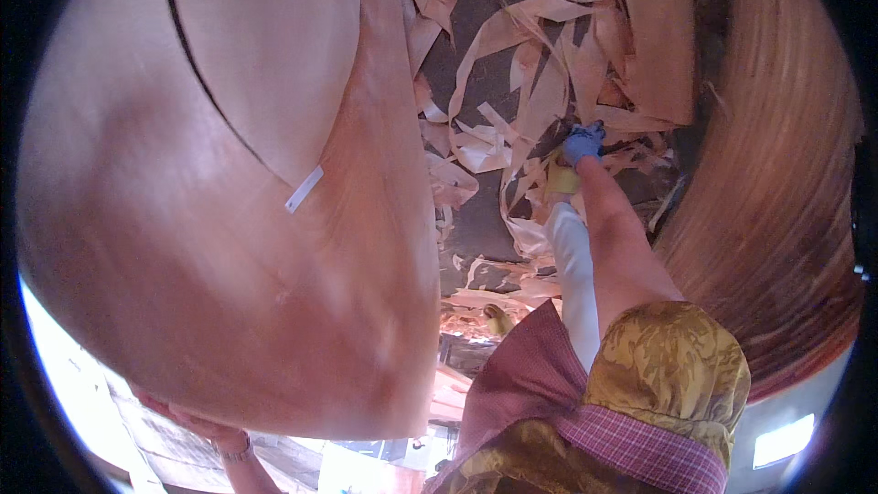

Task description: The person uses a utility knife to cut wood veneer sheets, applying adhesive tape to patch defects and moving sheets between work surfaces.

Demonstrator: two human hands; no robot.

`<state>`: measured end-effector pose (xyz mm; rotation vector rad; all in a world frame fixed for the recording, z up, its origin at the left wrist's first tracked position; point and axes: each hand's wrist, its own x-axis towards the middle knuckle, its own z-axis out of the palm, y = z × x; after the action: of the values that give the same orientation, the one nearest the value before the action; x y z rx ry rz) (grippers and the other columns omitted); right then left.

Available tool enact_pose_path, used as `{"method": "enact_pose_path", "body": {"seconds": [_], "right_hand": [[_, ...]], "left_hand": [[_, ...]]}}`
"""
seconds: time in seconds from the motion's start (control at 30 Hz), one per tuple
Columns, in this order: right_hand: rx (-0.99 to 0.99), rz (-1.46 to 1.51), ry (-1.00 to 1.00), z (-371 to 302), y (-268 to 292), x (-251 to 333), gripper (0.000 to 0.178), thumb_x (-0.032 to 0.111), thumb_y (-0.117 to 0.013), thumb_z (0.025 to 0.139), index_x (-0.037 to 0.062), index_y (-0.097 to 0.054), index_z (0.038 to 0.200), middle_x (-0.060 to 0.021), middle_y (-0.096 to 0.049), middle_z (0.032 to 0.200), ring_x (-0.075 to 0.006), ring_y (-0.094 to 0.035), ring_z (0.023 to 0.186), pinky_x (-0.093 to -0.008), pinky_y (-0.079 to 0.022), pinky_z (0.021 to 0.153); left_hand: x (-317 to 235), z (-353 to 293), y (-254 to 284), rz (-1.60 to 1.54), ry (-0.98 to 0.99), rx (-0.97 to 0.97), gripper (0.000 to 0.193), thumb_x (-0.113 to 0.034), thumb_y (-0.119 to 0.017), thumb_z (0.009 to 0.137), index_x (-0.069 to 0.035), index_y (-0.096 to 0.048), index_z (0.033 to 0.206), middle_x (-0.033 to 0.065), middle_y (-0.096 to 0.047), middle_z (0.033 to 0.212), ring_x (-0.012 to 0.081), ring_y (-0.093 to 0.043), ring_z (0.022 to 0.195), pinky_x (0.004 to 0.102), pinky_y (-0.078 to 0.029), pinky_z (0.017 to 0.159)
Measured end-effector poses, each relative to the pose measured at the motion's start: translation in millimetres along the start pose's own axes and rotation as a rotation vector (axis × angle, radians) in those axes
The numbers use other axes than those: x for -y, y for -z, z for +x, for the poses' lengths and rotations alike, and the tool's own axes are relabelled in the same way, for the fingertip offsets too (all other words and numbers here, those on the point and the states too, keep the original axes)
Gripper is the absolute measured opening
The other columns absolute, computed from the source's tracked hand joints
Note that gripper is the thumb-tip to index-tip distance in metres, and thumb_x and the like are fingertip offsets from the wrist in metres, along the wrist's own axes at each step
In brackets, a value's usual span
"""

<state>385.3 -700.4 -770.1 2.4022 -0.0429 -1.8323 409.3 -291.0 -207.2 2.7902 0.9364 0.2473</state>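
Observation:
A large curved sheet of reddish wood veneer (274, 311) fills the left of the view. My left hand (203, 425), a bracelet at its wrist, closes on the sheet's lower edge; its fingers are partly hidden. Bare-armed below a gold sleeve, my right hand (583, 141) reaches down among pale veneer strips (549, 82). It wears a blue glove, and its fingers look curled; what they hold is too small to make out. Close beside the glove is a yellow covering (562, 178) at the end of a limb in white cloth, apparently a leg.
Tangled veneer scraps cover the dark floor (480, 220). At the right stands a large curved mass of streaked brown wood (768, 174). A white label (305, 189) sits on the left sheet near a dark curved edge. A yellowish shoe (497, 318) shows beside the pink apron (517, 361).

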Motion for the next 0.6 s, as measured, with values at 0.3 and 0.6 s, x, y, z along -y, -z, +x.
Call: {"method": "enact_pose_path", "body": {"seconds": [0.3, 0.6], "right_hand": [[-0.241, 1.103, 0.116, 65, -157, -103, 0.045, 0.025, -0.061, 0.086, 0.0102, -0.060, 0.129, -0.0175, -0.055, 0.128, -0.0355, -0.052, 0.118, -0.0538, -0.045, 0.093], [0.202, 1.919, 0.052, -165, -104, -94, 0.032, 0.025, -0.064, 0.093, 0.0092, -0.065, 0.122, -0.0030, -0.067, 0.102, -0.0158, -0.063, 0.087, -0.0316, -0.059, 0.066]], "left_hand": [[-24, 20, -28, -0.146, -0.192, 0.121, 0.069, -0.059, -0.021, 0.100, -0.011, -0.029, 0.148, 0.0120, -0.036, 0.149, 0.0307, -0.039, 0.137, 0.0521, -0.040, 0.109], [6, 37, 0, 0.081, -0.595, 0.159, 0.059, -0.038, -0.031, 0.104, 0.003, -0.033, 0.147, 0.0209, -0.031, 0.153, 0.0359, -0.027, 0.144, 0.0484, -0.025, 0.115]]}}
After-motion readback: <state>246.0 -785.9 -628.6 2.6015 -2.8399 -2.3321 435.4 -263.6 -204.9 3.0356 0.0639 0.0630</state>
